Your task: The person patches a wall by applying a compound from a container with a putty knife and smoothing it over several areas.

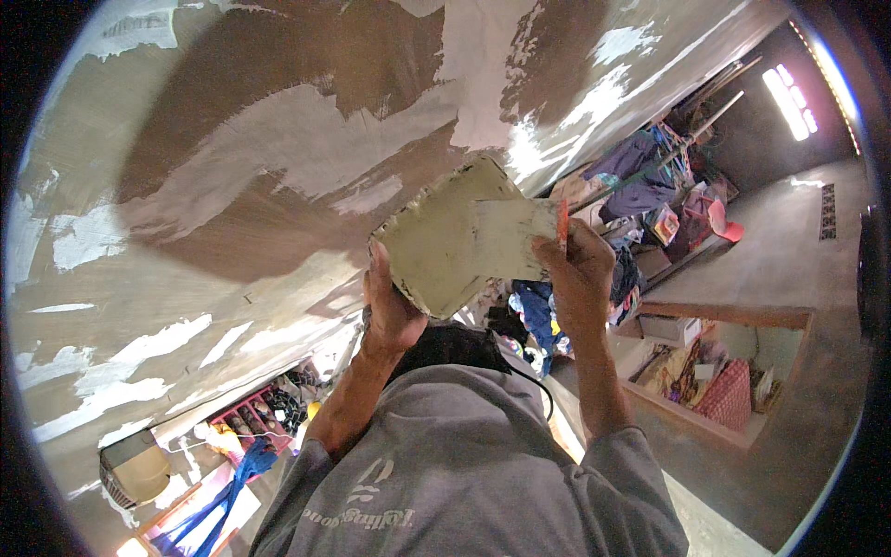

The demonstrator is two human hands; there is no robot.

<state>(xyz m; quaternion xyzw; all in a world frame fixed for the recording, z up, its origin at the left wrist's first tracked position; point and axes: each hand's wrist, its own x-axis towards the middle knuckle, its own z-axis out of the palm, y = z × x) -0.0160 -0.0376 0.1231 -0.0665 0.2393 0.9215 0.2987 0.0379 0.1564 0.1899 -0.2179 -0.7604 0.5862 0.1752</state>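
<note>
Landmark: the plaster board (445, 241), a square, putty-smeared hawk held up flat near the middle of the view, with the patchy wall (278, 139) behind it.
Left hand: the left hand (390, 311) sat under the board's lower-left edge, fingers curled up around its rim and gripping it.
Right hand: the right hand (580, 274) was at the board's right edge, closed around the red-handled scraper (562, 226).
Scraper: its wide blade, coated in pale putty, lay flat across the board's right half, touching the surface; the red handle stood just right of the board.
Board: tilted, one corner pointing up toward the wall, its face loaded with greyish putty and its edges crusted.
Wall: above and left of the board, brown with broad white and grey swipes of filler.
Person: a grey shirt (464, 473) and both forearms rose toward the board from below.
Right of the board: a rack of hanging clothes (640, 176), a pink chair (722, 223) and long poles beyond it.
Lower right of the board: a wooden frame (733, 320) around boxes and a red patterned bag (726, 395).
Lower left of the board: a pink crate (246, 418), a blue cloth (232, 492) and a tan fan (135, 469).
</note>
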